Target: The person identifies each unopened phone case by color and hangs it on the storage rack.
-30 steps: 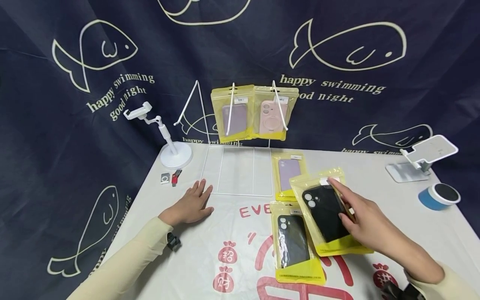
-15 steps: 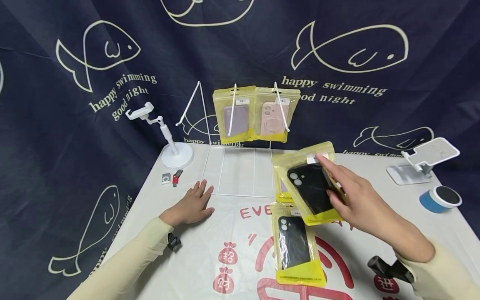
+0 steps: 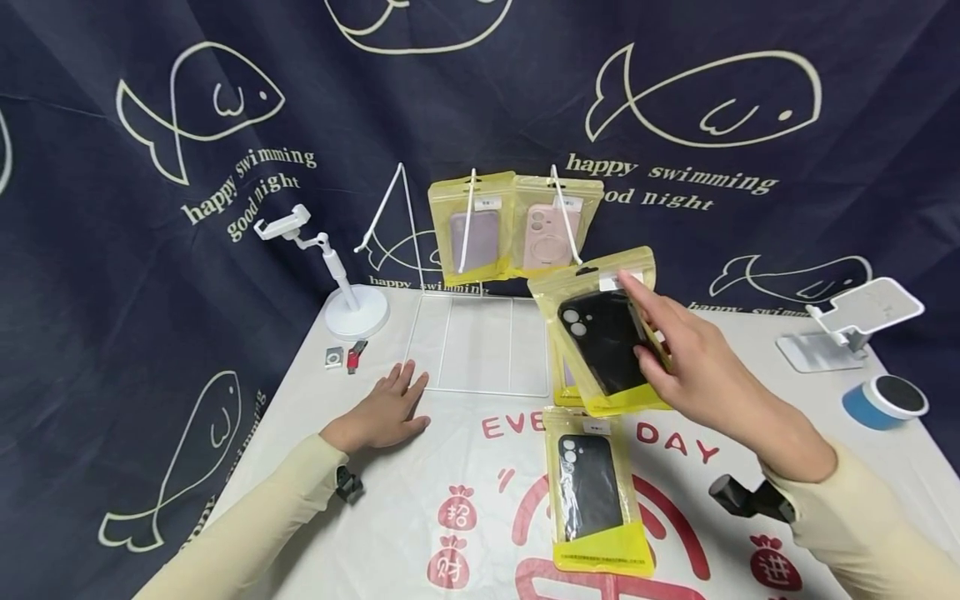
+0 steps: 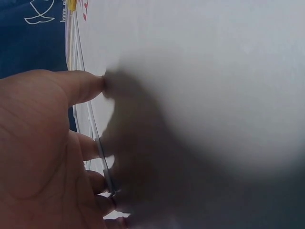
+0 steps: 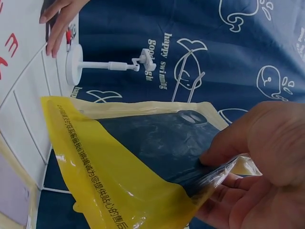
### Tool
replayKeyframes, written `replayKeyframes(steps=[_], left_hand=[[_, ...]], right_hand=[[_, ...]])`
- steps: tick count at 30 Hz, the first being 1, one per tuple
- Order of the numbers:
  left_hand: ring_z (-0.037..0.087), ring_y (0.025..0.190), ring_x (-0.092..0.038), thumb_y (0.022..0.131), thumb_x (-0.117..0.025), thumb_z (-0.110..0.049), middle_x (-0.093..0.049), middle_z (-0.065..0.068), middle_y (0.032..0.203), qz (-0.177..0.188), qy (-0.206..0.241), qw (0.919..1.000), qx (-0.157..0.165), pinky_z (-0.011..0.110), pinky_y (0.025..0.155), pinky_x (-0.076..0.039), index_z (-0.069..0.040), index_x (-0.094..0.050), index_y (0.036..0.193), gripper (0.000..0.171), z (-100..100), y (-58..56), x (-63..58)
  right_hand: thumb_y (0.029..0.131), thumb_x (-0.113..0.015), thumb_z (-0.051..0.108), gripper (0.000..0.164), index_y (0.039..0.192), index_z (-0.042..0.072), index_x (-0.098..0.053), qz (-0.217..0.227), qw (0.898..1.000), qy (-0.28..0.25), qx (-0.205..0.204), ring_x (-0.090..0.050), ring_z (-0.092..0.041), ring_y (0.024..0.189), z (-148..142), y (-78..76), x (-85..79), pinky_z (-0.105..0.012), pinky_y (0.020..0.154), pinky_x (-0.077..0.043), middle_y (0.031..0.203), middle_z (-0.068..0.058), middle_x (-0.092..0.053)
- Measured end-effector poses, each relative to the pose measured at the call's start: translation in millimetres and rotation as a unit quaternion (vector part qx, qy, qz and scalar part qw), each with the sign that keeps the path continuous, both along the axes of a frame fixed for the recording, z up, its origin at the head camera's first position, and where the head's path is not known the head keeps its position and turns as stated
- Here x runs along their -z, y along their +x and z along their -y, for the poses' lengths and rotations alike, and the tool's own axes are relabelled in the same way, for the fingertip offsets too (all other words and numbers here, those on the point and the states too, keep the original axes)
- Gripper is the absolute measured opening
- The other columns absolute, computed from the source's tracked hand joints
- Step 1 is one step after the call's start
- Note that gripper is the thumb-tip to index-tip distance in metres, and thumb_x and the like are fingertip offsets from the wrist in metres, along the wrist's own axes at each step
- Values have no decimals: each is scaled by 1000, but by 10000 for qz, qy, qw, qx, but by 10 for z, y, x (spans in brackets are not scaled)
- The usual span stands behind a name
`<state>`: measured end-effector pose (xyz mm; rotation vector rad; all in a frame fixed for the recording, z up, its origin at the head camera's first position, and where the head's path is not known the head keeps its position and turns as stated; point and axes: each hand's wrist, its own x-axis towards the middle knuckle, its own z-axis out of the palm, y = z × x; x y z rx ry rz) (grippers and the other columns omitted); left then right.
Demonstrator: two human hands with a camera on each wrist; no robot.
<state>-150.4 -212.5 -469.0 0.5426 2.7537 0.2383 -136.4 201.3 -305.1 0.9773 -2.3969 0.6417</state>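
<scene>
My right hand point(image 3: 697, 367) grips the right edge of a yellow zip bag with a black phone case point(image 3: 606, 337) inside, held up in front of the rack. In the right wrist view the thumb lies on the bagged black case point(image 5: 157, 143), fingers behind it. My left hand point(image 3: 381, 408) rests with spread fingers on the table, fingertips at the base of the white wire rack point(image 3: 480, 390). A bagged lilac case point(image 3: 472, 233) and a bagged pink case point(image 3: 551, 233) hang from the rack's hooks; the left hook is bare. Another bagged black case point(image 3: 596, 492) lies on the table.
A further bagged lilac case point(image 3: 567, 383) lies mostly hidden behind the held bag. At the left stand a white phone stand point(image 3: 356, 312), a small silver player point(image 3: 333, 357) and a red USB stick point(image 3: 354, 358). A folding stand point(image 3: 862, 321) and blue round jar point(image 3: 881, 404) are at the right.
My right hand has lifted the bagged black case up and leftward from over the table toward the rack, partly covering the lilac one lying there. The left hand stays in place.
</scene>
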Motion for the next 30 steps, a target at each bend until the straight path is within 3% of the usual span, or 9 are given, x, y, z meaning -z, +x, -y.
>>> replayKeyframes(steps=[10,23,30], left_hand=[[51,153,-11,101,-52,-42,-10,32,164,-105,45,9999,65,64,121,-22,1,-25,157,75,-3,-6,-15],[49,154,-10,101,-52,-43,-8,30,165,-51,29,10000,-11,63,122,-21,-1,-24,158,77,16,-1,24],[49,154,-11,101,-53,-41,-9,31,165,-81,82,9999,-17,63,121,-21,0,-25,158,75,13,6,7]], right_hand=[[74,-72,-15,95,157,12,-34,59,9999,-31,107,-52,-17,80,-7,-87,4,-15,62,-35,99,-13,-63],[77,-70,-13,94,158,14,-31,263,9995,-1,183,-56,-23,83,62,-181,20,-32,61,-44,106,-18,-65],[77,-70,-12,92,157,13,-33,207,9995,-97,212,-52,-22,77,101,-264,91,-33,62,-43,101,-17,-64]])
